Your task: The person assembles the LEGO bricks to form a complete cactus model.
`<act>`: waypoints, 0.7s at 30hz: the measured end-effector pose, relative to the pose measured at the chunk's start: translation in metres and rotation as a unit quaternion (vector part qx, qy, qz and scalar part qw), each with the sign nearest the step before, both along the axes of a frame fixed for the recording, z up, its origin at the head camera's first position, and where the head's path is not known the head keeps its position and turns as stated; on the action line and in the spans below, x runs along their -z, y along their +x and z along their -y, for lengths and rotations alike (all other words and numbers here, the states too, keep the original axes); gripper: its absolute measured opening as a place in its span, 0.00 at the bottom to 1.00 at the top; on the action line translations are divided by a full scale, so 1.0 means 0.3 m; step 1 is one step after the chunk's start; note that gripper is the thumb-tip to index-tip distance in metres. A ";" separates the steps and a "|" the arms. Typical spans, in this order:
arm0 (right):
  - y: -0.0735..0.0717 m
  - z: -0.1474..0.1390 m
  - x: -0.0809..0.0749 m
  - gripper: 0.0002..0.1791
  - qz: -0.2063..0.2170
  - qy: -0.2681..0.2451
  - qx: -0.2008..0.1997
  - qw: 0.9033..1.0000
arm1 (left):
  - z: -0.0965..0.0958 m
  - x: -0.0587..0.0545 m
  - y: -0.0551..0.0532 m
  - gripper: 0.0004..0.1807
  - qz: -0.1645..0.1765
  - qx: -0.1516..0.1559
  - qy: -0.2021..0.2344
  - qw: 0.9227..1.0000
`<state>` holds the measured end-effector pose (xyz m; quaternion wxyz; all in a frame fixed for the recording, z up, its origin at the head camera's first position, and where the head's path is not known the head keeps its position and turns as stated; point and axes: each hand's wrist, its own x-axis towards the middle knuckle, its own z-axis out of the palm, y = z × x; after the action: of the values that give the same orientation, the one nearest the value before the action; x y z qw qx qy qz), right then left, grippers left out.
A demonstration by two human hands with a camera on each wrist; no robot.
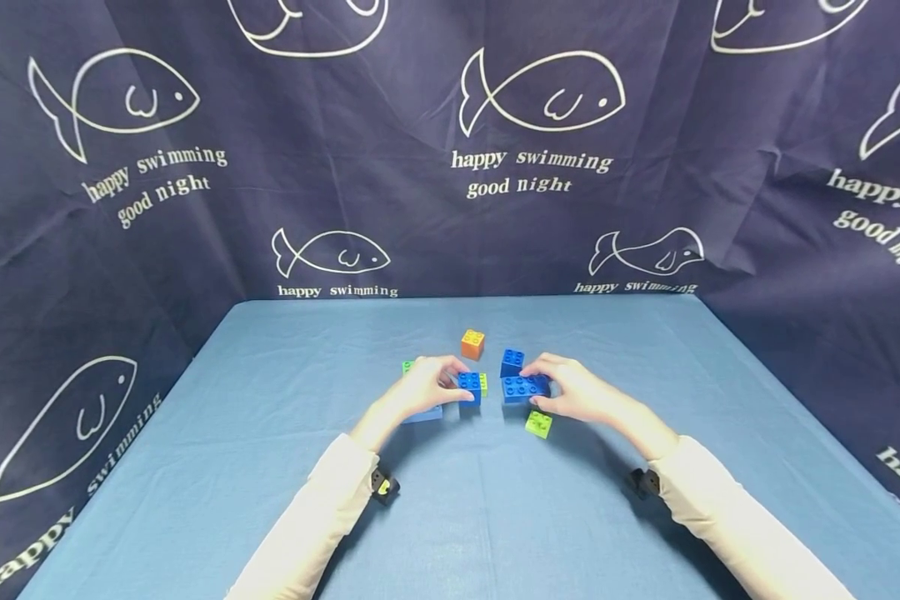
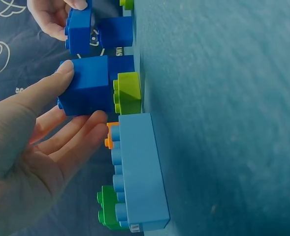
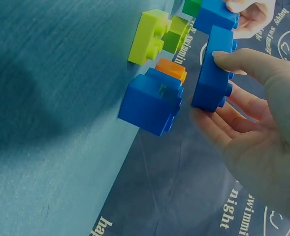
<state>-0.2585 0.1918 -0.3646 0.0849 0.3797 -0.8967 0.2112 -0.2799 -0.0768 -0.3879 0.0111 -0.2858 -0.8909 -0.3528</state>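
My left hand point(image 1: 426, 387) pinches a square blue building brick point(image 1: 469, 390) between thumb and fingers, studs up. Just to the right, a longer blue brick point(image 1: 519, 389) is held by my right hand point(image 1: 577, 392), its thumb on one side and fingertips on the other. In the right wrist view that long brick point(image 3: 212, 71) is above the tabletop, apart from the blue bricks point(image 3: 147, 105) standing there. The left wrist view has the square brick point(image 2: 88, 86) raised beside a lime brick point(image 2: 129, 93). A small gap separates the two held bricks.
An orange brick point(image 1: 472, 344) stands farther back, near a blue one point(image 1: 512, 362). Another lime brick point(image 1: 538, 423) lies before my right hand. A long light-blue brick point(image 2: 142, 172) and a green brick point(image 2: 110, 206) are by my left hand. Dark printed cloth point(image 1: 435, 208) surrounds the blue-covered table point(image 1: 450, 517).
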 end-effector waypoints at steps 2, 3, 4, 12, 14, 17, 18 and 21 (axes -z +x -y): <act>0.000 -0.005 0.001 0.19 0.002 0.000 0.002 1.000 | -0.002 0.001 0.002 0.20 0.004 0.001 -0.003 1.000; 0.001 -0.007 0.000 0.19 0.004 0.000 0.003 1.000 | -0.004 0.001 0.002 0.20 0.004 0.003 -0.004 1.000; 0.002 -0.009 -0.002 0.19 0.005 0.001 0.005 1.000 | -0.006 0.001 0.003 0.20 0.008 0.004 -0.006 1.000; 0.014 -0.016 -0.024 0.21 0.033 0.005 0.017 0.999 | -0.026 -0.005 0.010 0.23 0.029 0.010 -0.023 0.999; 0.018 -0.015 -0.027 0.21 0.036 0.005 0.016 0.999 | -0.030 -0.003 0.014 0.23 0.031 0.008 -0.029 0.999; 0.022 -0.014 -0.028 0.20 0.029 0.006 0.013 0.999 | -0.034 0.003 0.019 0.22 0.029 0.009 -0.034 0.999; 0.022 -0.014 -0.027 0.20 0.028 0.004 0.013 1.000 | -0.035 0.006 0.020 0.22 0.030 0.011 -0.035 0.999; 0.023 -0.012 -0.023 0.20 0.024 0.002 0.008 1.000 | -0.037 0.011 0.023 0.22 0.033 0.015 -0.036 0.999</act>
<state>-0.2515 0.1953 -0.3578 0.0645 0.3679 -0.9017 0.2176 -0.2729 -0.0658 -0.3913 -0.0338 -0.2871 -0.8987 -0.3299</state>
